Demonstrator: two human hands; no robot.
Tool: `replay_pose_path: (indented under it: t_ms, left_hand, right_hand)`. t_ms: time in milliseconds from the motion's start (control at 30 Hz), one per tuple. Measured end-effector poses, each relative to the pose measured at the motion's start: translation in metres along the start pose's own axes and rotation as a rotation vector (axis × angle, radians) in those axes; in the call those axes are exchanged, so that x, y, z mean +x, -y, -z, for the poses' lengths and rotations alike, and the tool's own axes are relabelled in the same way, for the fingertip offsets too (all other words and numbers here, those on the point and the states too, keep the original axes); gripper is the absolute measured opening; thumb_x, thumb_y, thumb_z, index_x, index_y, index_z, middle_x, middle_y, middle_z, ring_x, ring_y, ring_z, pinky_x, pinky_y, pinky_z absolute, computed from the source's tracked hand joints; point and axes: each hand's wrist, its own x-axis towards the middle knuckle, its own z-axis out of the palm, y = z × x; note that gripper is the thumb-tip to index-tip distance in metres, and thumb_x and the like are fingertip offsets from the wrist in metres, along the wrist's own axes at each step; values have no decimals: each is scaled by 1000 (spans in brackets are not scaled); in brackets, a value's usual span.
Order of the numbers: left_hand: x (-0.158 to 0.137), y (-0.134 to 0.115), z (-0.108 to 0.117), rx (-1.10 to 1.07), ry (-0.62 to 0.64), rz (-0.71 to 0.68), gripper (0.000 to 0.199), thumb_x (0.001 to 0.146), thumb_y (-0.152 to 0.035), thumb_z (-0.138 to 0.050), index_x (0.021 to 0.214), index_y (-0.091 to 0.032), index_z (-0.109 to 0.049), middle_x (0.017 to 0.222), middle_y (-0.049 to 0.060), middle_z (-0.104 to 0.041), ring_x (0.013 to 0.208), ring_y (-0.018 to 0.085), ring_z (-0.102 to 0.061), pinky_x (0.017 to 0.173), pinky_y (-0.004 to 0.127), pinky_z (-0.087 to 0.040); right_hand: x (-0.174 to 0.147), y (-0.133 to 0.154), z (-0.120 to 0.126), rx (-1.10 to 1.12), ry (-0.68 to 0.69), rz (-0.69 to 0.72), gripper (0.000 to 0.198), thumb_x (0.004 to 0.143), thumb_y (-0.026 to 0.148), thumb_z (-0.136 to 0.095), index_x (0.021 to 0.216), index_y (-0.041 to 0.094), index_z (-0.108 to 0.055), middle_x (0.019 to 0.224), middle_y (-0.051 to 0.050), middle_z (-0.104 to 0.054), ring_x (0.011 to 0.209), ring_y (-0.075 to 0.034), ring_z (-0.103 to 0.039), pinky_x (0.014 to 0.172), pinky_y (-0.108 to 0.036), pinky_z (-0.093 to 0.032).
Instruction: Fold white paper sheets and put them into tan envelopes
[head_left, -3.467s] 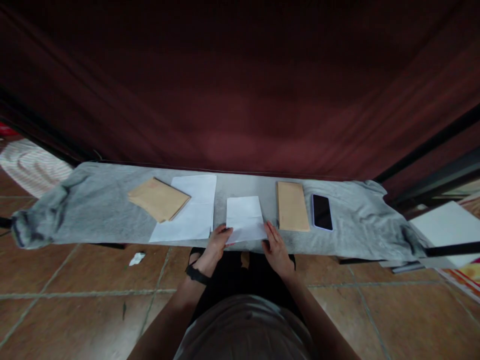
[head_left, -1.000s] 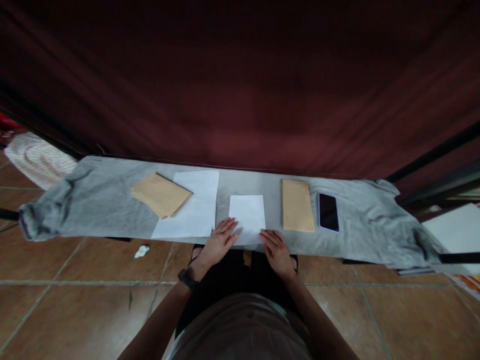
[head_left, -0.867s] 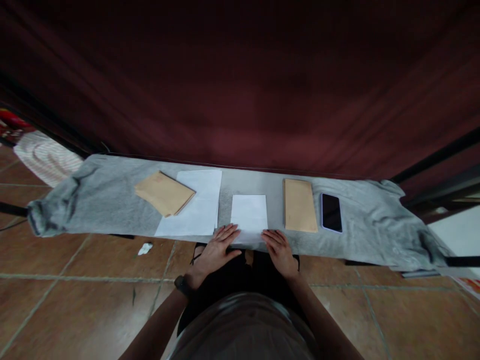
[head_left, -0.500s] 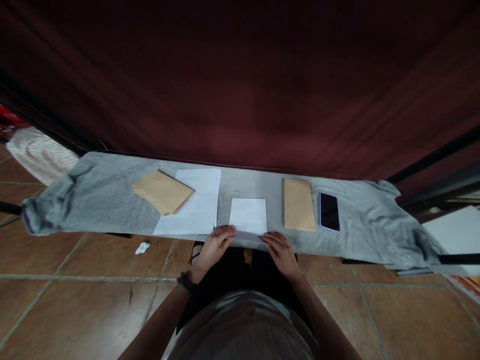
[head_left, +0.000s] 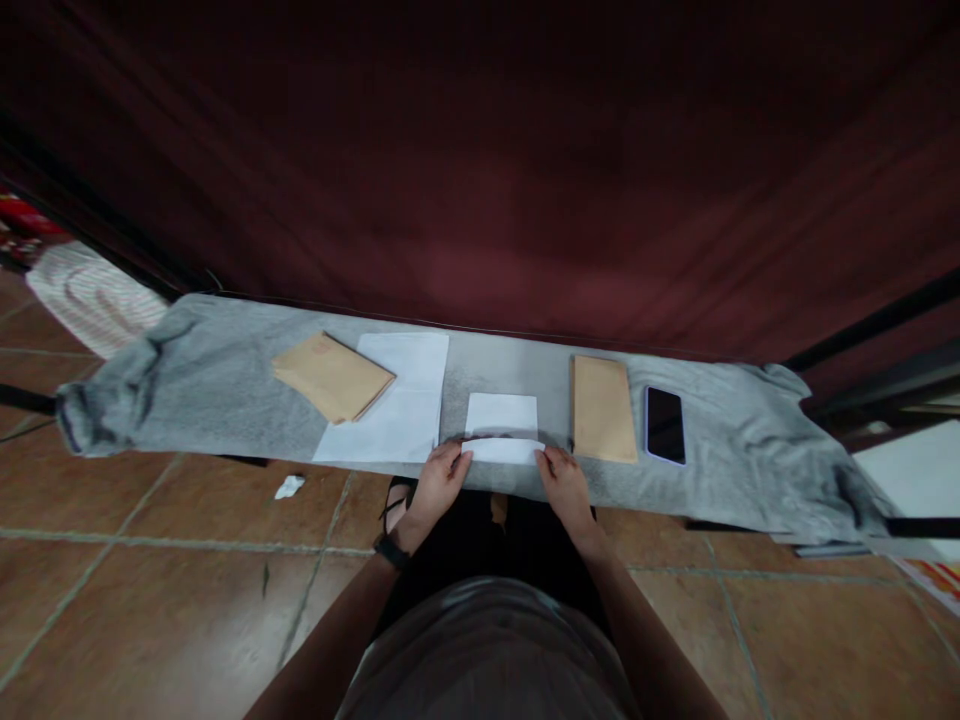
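A white sheet of paper (head_left: 502, 412) lies in front of me with its near part folded up into a raised flap. My left hand (head_left: 439, 482) pinches the left end of that flap, and my right hand (head_left: 564, 486) pinches its right end. Just left of the paper is a stack of larger white sheets (head_left: 409, 400). Several brown envelopes (head_left: 335, 378) are fanned across that stack's left side. To the right of my right hand rests a neat pile of brown envelopes (head_left: 604, 410).
A phone (head_left: 665, 425) with a dark screen lies right of the envelope pile. Everything rests on a narrow bench covered with grey cloth (head_left: 202, 385). A dark red curtain (head_left: 480, 200) hangs behind it. Crumpled white paper (head_left: 289, 487) is on the tiled floor (head_left: 187, 600).
The near edge of the paper has come up and over, away from me, into a bright raised flap. Both hands moved with it. The camera view shifted slightly.
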Motion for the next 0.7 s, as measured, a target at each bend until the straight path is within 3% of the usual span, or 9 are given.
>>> replay_pose_path:
  t_ms: [200,300,433,700]
  left_hand:
    - [12,-4,-11,36,-68,90,30,102,-39,-46,93,-20,-67,87,6,-71,85,21,-68,79,34,-54]
    - [19,-8,-14,102,-82,162,29,101,-38,-47,93,-19,-68,83,5,-70,79,21,-67,74,32,-52]
    - [27,-13,-16,187,-98,188,27,100,-36,-50,93,-19,-69,86,7,-71,86,23,-68,78,32,-50]
    - [43,-19,-16,272,-9,370,22,100,-35,-52,95,-21,-68,94,8,-75,88,22,-69,72,30,-44]
  right_hand:
    - [18,9,-1,-141,101,-196,32,104,38,-44,97,25,-72,85,-4,-77,73,-19,-72,68,-27,-52]
    - [26,13,0,-205,169,-259,35,105,40,-43,101,25,-74,87,-7,-78,75,-21,-73,69,-29,-52]
    - [37,21,2,-275,200,-275,38,104,41,-42,104,22,-74,86,-11,-78,78,-24,-74,73,-32,-53]
    - [56,35,5,-377,350,-420,41,105,45,-40,108,20,-72,96,-11,-79,90,-24,-75,77,-30,-51]
